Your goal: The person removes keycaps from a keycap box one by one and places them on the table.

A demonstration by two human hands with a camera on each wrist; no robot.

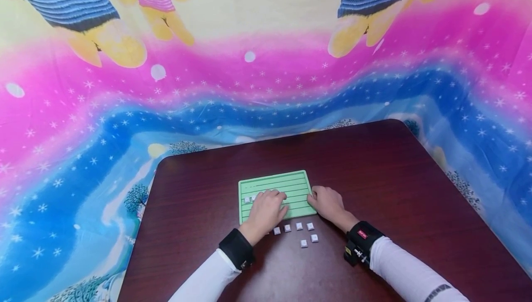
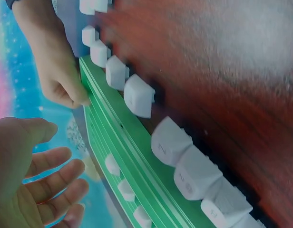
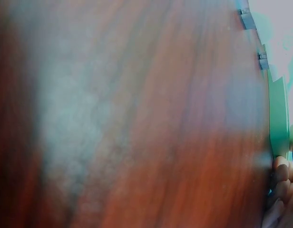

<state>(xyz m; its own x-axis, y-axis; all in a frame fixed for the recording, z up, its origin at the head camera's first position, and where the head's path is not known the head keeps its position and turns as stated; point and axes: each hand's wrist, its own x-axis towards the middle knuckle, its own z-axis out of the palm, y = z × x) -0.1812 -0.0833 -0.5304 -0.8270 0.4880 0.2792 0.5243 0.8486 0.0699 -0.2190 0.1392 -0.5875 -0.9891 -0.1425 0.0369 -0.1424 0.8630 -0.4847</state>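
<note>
At the far left, a printed cloth (image 1: 232, 85) with snowflakes and bears hangs behind the tabletop (image 1: 199, 200); the head view alone takes in most of it. From the lower left comes a white left sleeve (image 1: 205, 276), ending in a black left wristband (image 1: 236, 249).

The green board (image 1: 297, 193) lies near the middle of the tabletop, ridged with parallel lines. Toward its left side sit white keys (image 1: 247, 199); the head view shows two, partly beside the hand, while the left wrist view shows three in a row. The left hand (image 1: 267, 207) is over the board, its fingers released: from its own wrist they appear loosely spread, with nothing in their grasp. Whether they touch the board is not clear.

Along the board's near edge, loose keys (image 1: 287, 228) stand on the tabletop, two of them set nearer the person. The head view has some of this line behind the left hand; the left wrist view shows more of it, with faint markings on the closest ones.

At the board's right edge, the right hand (image 1: 329, 202) grasps the rim, its fingers curled in, as both wrist views also show. The right wrist view is mostly blurred tabletop. Beyond that hand come a black right wristband (image 1: 370, 235) and a white right sleeve (image 1: 409, 265).
</note>
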